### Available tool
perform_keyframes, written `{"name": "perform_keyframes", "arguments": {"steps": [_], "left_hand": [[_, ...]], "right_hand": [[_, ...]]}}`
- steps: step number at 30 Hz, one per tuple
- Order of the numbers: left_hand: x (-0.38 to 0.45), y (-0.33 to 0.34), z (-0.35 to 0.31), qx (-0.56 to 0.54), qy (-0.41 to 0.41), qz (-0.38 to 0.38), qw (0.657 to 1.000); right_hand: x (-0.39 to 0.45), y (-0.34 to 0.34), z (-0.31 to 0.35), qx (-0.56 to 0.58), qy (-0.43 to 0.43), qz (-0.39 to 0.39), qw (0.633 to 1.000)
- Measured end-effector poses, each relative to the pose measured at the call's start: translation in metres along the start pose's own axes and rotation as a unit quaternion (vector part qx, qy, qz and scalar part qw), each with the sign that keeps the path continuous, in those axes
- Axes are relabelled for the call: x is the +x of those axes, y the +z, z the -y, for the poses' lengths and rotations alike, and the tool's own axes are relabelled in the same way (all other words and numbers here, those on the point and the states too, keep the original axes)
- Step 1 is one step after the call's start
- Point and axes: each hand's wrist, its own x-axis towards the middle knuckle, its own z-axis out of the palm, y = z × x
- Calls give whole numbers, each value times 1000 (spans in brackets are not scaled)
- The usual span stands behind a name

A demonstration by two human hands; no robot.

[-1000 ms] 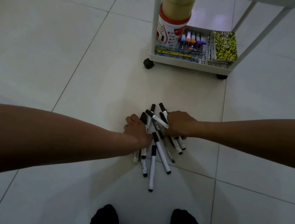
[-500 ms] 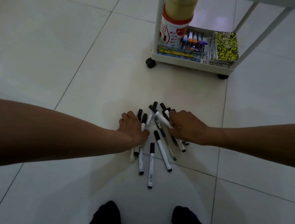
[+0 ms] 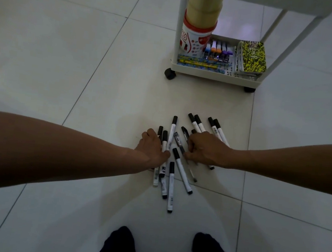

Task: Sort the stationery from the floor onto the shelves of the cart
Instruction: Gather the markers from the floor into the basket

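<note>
The white cart (image 3: 217, 74) stands on the tiled floor (image 3: 63, 71) at the far side of the scene, and everything else is best placed from it. Its bottom shelf already holds a red-and-white tub (image 3: 194, 39) with rolls of tape (image 3: 204, 7) stacked on it at the left post, a row of coloured-cap markers (image 3: 217, 52) in the middle, a strip of patterned pencils (image 3: 200, 64) along the near edge, and yellow-speckled notebooks (image 3: 252, 57) at the right. Well short of the cart, on the floor toward the person's feet (image 3: 166, 251), lies a loose fan of black-capped white markers (image 3: 182, 174), some crossing one another. The left hand (image 3: 151, 151) rests on the left side of that fan, fingers spread fairly flat over several barrels; whether any is actually pinched underneath cannot be told. The right hand (image 3: 206, 149) covers the right side, its fingers bent down onto the markers, and how much it has gathered is likewise hidden. The markers look light, stiff and smooth, so they are likely to roll and slide on the glossy tile. A sound way would be to rake them parallel into one bundle and grasp it round the middle of the barrels, since a hold near the caps may let the far ends splay.
</note>
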Motion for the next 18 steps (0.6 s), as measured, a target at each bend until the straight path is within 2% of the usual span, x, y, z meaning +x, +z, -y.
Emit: {"name": "perform_keyframes", "arguments": {"steps": [3, 11, 15, 18], "left_hand": [[1, 0, -2, -12, -1, 3, 1000], [4, 2, 0, -47, -16, 0, 999], [5, 4, 0, -60, -11, 5, 998], [6, 2, -3, -60, -1, 6, 998]], "right_hand": [[3, 0, -8, -13, 12, -18, 1000], [17, 14, -2, -48, 22, 19, 998], [25, 17, 8, -19, 47, 79, 996], [29, 11, 16, -67, 43, 130, 988]]}}
